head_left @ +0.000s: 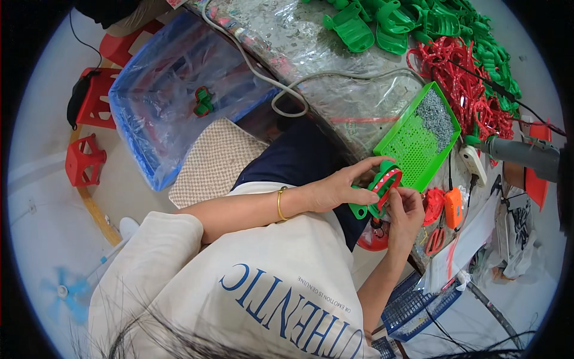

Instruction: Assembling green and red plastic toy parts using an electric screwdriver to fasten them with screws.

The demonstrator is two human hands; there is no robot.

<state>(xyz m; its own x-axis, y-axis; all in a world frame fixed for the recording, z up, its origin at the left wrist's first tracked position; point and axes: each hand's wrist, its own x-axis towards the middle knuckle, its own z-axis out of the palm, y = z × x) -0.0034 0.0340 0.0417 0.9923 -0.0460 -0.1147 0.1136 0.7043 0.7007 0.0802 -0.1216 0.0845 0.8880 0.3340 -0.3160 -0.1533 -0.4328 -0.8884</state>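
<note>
My left hand (342, 186) is closed round a green plastic toy (384, 170), shaped like an animal's jaws, holding it between thumb and fingers. Along the toy's edge runs a red strip with white teeth (390, 181). From the other side, my right hand (405, 214) pinches at the red strip with thumb and forefinger. Both hands meet on the toy just off the bench's edge. Close by is a green perforated tray (403, 149) with small grey metal pieces (435, 116) heaped at its far end.
Green plastic parts (394, 24) and tangled red strips (448, 81) are piled on the workbench (359, 96). A grey cable (353, 76) crosses it. Left stands a blue lined bin (143, 96) holding a finished-looking toy (203, 100). Scissors (435, 241) and an orange device (453, 208) lie right.
</note>
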